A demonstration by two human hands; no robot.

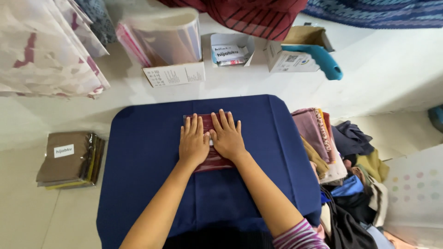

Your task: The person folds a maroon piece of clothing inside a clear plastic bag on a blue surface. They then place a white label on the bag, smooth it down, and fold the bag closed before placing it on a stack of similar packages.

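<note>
A pale floor (27, 203) fills the frame, and at its centre lies a navy blue cloth-covered board (147, 184), the largest thing in view. At three to four o'clock of the board sits a heap of folded cloths (341, 161) in mauve, mustard, blue and black. At eleven o'clock hangs a pale fabric with reddish blotches (41, 50). At twelve o'clock stands an open carton of clear plastic sleeves (170, 46), with a smaller open white box (230, 50) just beside it toward one o'clock, and beyond that another box with a teal-handled tool (318, 60) resting against it. At nine o'clock lies a stack of packed brown cloths in clear bags (69, 159). In the middle of the board rests a maroon folded cloth in a clear packet (212, 159). The left hand (194, 143) and the right hand (227, 136) lie flat on the packet side by side, palms down, fingers spread and pointing to twelve o'clock, thumbs touching, gripping nothing.
</note>
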